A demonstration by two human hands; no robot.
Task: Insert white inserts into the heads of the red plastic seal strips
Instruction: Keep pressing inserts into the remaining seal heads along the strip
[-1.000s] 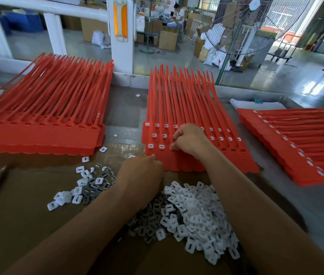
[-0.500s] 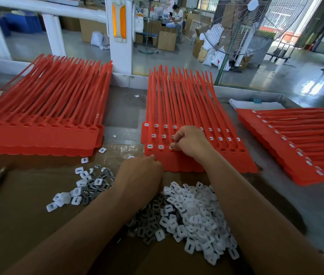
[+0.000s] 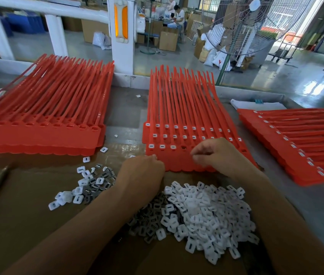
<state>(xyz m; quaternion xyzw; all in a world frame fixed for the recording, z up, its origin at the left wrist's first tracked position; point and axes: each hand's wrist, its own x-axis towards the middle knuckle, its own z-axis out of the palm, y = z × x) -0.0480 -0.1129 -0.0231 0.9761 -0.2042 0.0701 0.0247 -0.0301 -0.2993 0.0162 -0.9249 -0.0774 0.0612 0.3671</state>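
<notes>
Bare forearms, bare left hand (image 3: 142, 172) and right hand (image 3: 219, 153).

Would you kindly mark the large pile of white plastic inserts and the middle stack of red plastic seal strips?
Large pile of white plastic inserts (image 3: 206, 211): head view, centre of the heap.
Middle stack of red plastic seal strips (image 3: 185, 108): head view, on the strip tails.

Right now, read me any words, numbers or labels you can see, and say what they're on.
Perhaps "Y", in red, on a white sack by the fan's pole.
Dark lettering on the fan: too blurred to read.
Nothing else is legible.
</notes>
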